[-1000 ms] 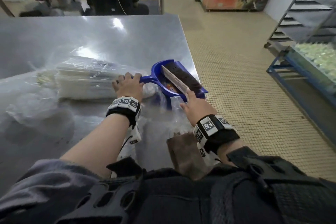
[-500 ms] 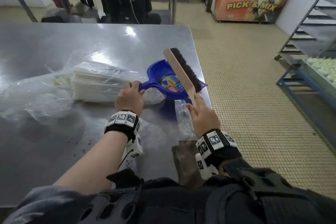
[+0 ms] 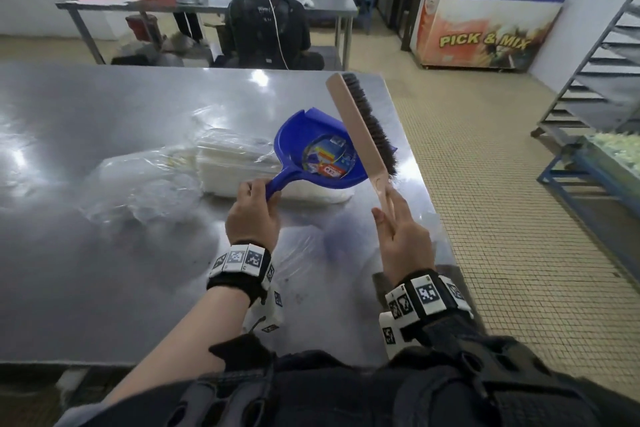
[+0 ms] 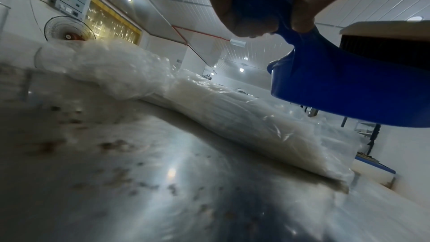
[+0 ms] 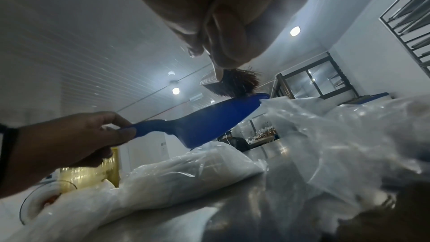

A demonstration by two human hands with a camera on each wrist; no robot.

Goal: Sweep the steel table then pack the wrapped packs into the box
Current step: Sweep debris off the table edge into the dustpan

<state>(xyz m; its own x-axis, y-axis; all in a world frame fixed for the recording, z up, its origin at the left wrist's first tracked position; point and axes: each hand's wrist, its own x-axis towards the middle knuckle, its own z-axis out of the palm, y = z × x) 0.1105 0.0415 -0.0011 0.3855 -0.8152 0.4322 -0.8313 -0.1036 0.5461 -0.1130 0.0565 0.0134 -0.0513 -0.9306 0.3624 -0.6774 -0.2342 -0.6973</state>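
Observation:
My left hand (image 3: 254, 204) grips the handle of a blue dustpan (image 3: 318, 152) and holds it lifted above the steel table (image 3: 104, 114); colourful scraps lie in its pan. My right hand (image 3: 398, 229) holds the pale wooden handle of a hand brush (image 3: 360, 125), whose dark bristles rest along the pan's right rim. Under the dustpan (image 4: 337, 87) lies a white stack of wrapped packs (image 3: 228, 163) in clear plastic (image 4: 232, 117). From the right wrist, the left hand (image 5: 76, 139), the dustpan (image 5: 209, 120) and the brush bristles (image 5: 237, 84) show from below. Crumbs dot the table (image 4: 116, 181).
Loose clear plastic bags (image 3: 138, 198) lie left of the stack, another (image 3: 304, 253) near me. A brown object (image 3: 446, 274) sits at the table's right edge. A person (image 3: 270, 24) sits behind at a second table. A chest freezer (image 3: 485, 21) and racks (image 3: 595, 80) stand to the right.
Both hands have raised the dustpan and the brush off the table. The brush has swung more upright along the pan's right side. The head view has tilted up.

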